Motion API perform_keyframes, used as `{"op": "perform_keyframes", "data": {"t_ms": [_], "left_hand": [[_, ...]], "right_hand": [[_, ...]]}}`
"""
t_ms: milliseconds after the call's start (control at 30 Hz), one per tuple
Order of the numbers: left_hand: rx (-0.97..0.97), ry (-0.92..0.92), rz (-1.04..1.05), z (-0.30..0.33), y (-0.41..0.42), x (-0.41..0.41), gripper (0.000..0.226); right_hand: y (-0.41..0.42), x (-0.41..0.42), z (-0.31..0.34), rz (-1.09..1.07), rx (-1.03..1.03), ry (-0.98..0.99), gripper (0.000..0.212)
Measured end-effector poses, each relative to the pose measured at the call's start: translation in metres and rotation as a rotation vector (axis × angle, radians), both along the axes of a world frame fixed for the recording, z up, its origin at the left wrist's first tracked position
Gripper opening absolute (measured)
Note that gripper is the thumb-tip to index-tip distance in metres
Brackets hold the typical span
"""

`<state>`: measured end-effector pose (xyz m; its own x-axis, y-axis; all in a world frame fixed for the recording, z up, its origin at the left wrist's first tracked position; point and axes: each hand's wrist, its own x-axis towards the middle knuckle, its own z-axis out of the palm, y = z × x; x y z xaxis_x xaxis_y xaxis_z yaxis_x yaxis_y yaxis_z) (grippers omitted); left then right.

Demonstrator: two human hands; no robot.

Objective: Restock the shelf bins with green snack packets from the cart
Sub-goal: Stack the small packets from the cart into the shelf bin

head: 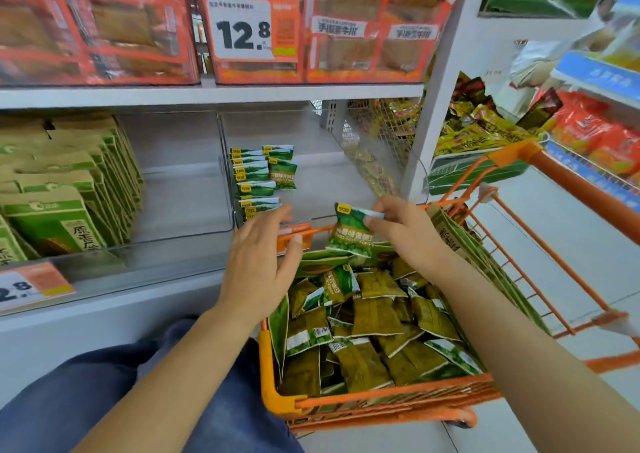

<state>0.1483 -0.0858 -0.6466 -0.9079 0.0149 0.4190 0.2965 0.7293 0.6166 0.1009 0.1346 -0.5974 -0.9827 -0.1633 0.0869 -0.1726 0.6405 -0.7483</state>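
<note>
The right hand [403, 227] pinched a green snack packet [351, 233] by its top edge, fingers and thumb curled on the seal, and held it upright above the far end of the orange cart [374, 397]. The left hand [263, 262] was open, fingers straight and spread, held just in front of the clear shelf bin [332, 175] and gripping nothing. Inside that bin, a short row of matching green packets [258, 181] stood against its left wall, with one more packet [282, 174] just right of them; the rest of the bin floor was bare. The cart, near and to the right, held a loose heap of green packets [374, 335], many lying face down. To the left, another bin held taller brown-and-green bags [59, 189] packed upright. On the shelf above sat red-orange packages [90, 27] and a price tag [251, 25] reading 12.8.
</note>
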Motion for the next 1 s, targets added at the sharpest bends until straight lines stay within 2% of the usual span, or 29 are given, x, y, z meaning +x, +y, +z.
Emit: {"op": "perform_keyframes", "data": {"t_ms": [33, 100, 200, 233, 300, 433, 533, 667, 767, 833, 900, 1000], "left_hand": [[0.018, -0.008, -0.005, 0.0, 0.0, 0.0, 0.051], [0.126, -0.058, -0.025, 0.003, -0.001, 0.001, 0.051], [0.598, -0.256, -0.151, 0.021, 0.003, 0.005, 0.043], [0.694, -0.311, -0.19, 0.028, 0.004, 0.004, 0.038], [0.737, -0.379, -0.243, 0.035, 0.004, -0.001, 0.029], [0.697, -0.414, -0.199, 0.039, 0.001, -0.014, 0.013], [0.636, -0.469, -0.197, 0.043, -0.001, -0.026, 0.012], [0.442, -0.485, -0.201, 0.051, 0.004, -0.041, 0.004], [0.171, -0.492, -0.136, 0.057, 0.003, -0.062, 0.029], [0.067, -0.482, -0.091, 0.064, 0.0, -0.079, 0.027], [0.033, -0.411, -0.02, 0.071, -0.001, -0.101, 0.023], [-0.087, -0.363, 0.105, 0.069, -0.003, -0.147, 0.044]], "right_hand": [[-0.008, 0.001, 0.003, 0.022, -0.177, -0.028, 0.018], [-0.023, 0.002, 0.006, 0.089, -0.35, -0.04, 0.02], [-0.039, 0.001, 0.004, 0.157, -0.389, -0.063, 0.022], [-0.042, 0.0, 0.002, 0.179, -0.407, -0.071, 0.022], [-0.048, -0.002, 0.001, 0.214, -0.455, -0.067, 0.022], [-0.053, -0.013, -0.001, 0.214, -0.545, -0.02, 0.022], [-0.05, -0.025, 0.003, 0.208, -0.528, 0.039, 0.017], [-0.043, -0.043, 0.004, 0.201, -0.473, 0.077, 0.016], [-0.043, -0.051, -0.013, 0.097, -0.434, 0.113, 0.012], [-0.042, -0.053, -0.027, 0.024, -0.196, 0.218, 0.019], [-0.038, -0.057, -0.041, 0.016, 0.107, 0.301, 0.04], [-0.034, -0.063, -0.061, 0.001, 0.403, 0.348, 0.05]]}}
